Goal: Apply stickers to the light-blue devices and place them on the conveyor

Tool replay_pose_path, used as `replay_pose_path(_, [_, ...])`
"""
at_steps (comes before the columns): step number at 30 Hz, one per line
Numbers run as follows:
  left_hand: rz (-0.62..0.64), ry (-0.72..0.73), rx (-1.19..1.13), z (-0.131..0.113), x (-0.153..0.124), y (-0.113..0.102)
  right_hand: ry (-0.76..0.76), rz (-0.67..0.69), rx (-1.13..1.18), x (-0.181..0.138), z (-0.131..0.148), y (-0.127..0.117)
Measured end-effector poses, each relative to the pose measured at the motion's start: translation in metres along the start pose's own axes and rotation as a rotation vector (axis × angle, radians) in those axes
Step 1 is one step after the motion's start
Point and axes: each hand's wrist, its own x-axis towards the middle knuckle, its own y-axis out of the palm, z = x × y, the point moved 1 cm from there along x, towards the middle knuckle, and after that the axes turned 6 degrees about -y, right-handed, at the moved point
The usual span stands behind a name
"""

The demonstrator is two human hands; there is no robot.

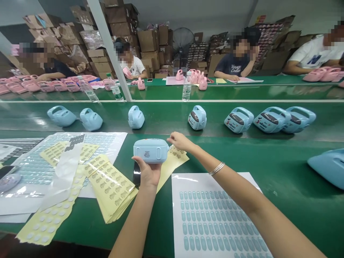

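Observation:
My left hand (pixel 149 172) grips a light blue plastic device (pixel 154 152) from below, its flat underside turned toward me. That underside carries a small printed label and an oval blue pad near each end. By the device's right end, my right hand (pixel 180 141) is closed with the fingertips pinched; whatever is in them is too small to make out. Under that hand lies a yellow label sheet (pixel 172 163). A dark phone-like object (pixel 137 173) shows partly behind my left hand. Below my right forearm rests a white sheet of oval blue pads (pixel 200 218).
Several blue handled devices (pixel 197 118) stand along the green conveyor (pixel 163 118). Yellow label sheets (pixel 111 186) and a strip of round white stickers (pixel 48 224) lie left. Another blue device (pixel 329 167) sits right. Water bottles (pixel 186 86) and seated people (pixel 236 61) are across.

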Motion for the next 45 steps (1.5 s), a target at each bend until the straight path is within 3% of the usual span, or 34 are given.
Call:
replay_pose_path(4, [0.006, 0.080, 0.039, 0.004, -0.001, -0.001, -0.110, -0.170, 0.141, -0.022, 0.037, -0.011])
replay_pose_path(7, [-0.061, 0.136, 0.054, 0.010, -0.002, -0.006, -0.308, -0.168, 0.302, -0.039, 0.065, -0.016])
replay_pose_path(10, [-0.101, 0.149, 0.050, 0.013, -0.002, -0.009, -0.358, -0.114, 0.425, -0.044, 0.072, -0.016])
replay_pose_path(13, [-0.079, 0.146, 0.055, 0.013, -0.002, -0.009, -0.270, -0.077, 0.648, -0.035, 0.059, -0.014])
replay_pose_path(16, [-0.010, 0.065, 0.034, 0.010, -0.002, -0.005, -0.006, -0.107, 0.911, -0.020, 0.034, -0.006])
replay_pose_path(18, [0.016, -0.021, 0.006, 0.009, -0.003, -0.003, 0.133, -0.105, 0.952, -0.013, 0.021, 0.001])
replay_pose_path(23, [-0.013, -0.140, -0.029, 0.006, -0.001, 0.000, 0.186, -0.100, 0.893, -0.004, 0.019, 0.004])
replay_pose_path(29, [-0.327, -0.189, 0.099, -0.002, 0.009, -0.006, 0.227, -0.319, 0.736, 0.044, 0.028, -0.031])
replay_pose_path(35, [-0.197, -0.133, 0.141, -0.008, 0.008, -0.003, 0.309, -0.408, 0.423, 0.085, 0.007, -0.047])
replay_pose_path(39, [-0.186, -0.115, 0.177, -0.006, 0.007, -0.004, 0.321, -0.413, 0.120, 0.077, -0.015, -0.062])
replay_pose_path(45, [-0.138, -0.144, 0.282, 0.000, 0.009, -0.008, 0.398, -0.358, -0.243, 0.029, -0.042, -0.093])
